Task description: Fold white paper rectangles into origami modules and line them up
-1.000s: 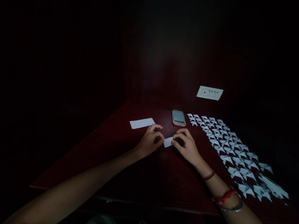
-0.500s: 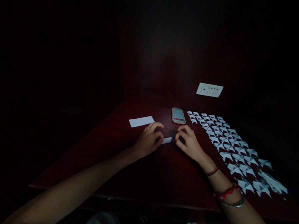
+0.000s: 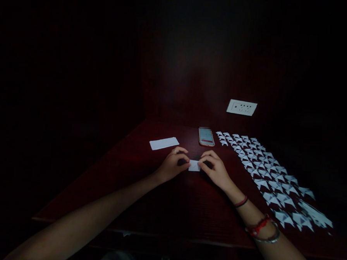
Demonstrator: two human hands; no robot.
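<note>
A small white piece of paper (image 3: 194,166) is held between my two hands, just above or on the dark red table (image 3: 158,206). My left hand (image 3: 174,164) pinches its left edge between thumb and index finger. On the opposite edge, my right hand (image 3: 213,168) grips with thumb and fingertips. Beyond my left hand lies a flat stack of white paper strips (image 3: 164,143). Rows of folded white paper figures (image 3: 261,163) cover the right side of the table.
A phone (image 3: 206,136) with a lit screen lies toward the back of the table. Loose narrow paper pieces (image 3: 316,215) are piled at the near right. A white wall socket (image 3: 241,107) is on the back panel. The surroundings are very dark.
My right hand has moved left and taken hold of the paper's right edge. The paper now shows its flat face rather than a thin slanted shape.
</note>
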